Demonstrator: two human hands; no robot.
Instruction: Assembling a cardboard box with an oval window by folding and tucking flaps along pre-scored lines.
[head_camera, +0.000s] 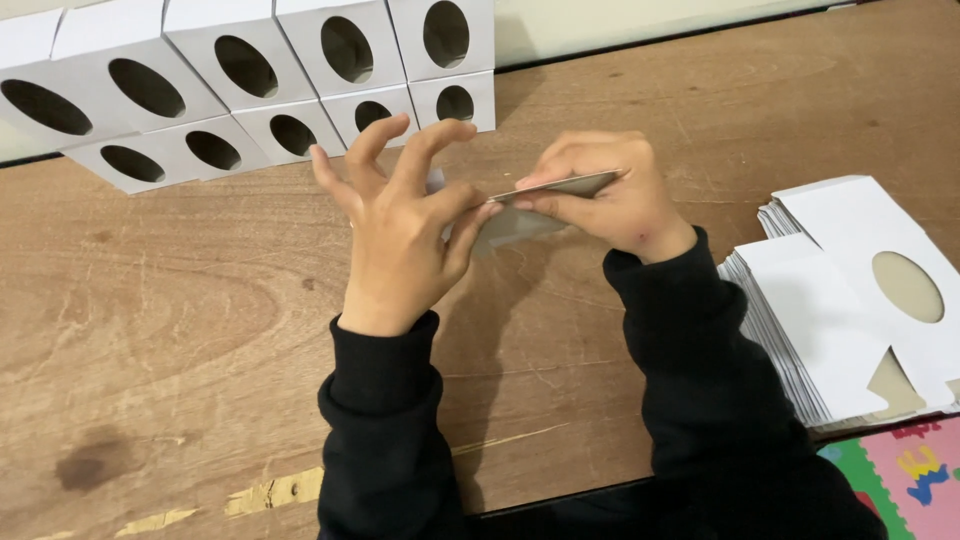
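Together, both hands' fingers (470, 215) pinch a thin, flat grey card blank (555, 187) above the scuffed wooden table (180, 330).

surface: wooden table (150, 330) | on it: assembled white boxes (250, 80), flat card stack (850, 300)

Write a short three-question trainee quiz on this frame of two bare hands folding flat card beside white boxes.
1. True or false: both hands pinch the flat white cardboard blank.
2. Where does the stack of flat white die-cut cardboard sheets lie? A) right edge of the brown wooden table B) far left C) on the boxes
3. What shape is the hole in each assembled white cardboard box?

Key: 1 true; 2 A; 3 oval.
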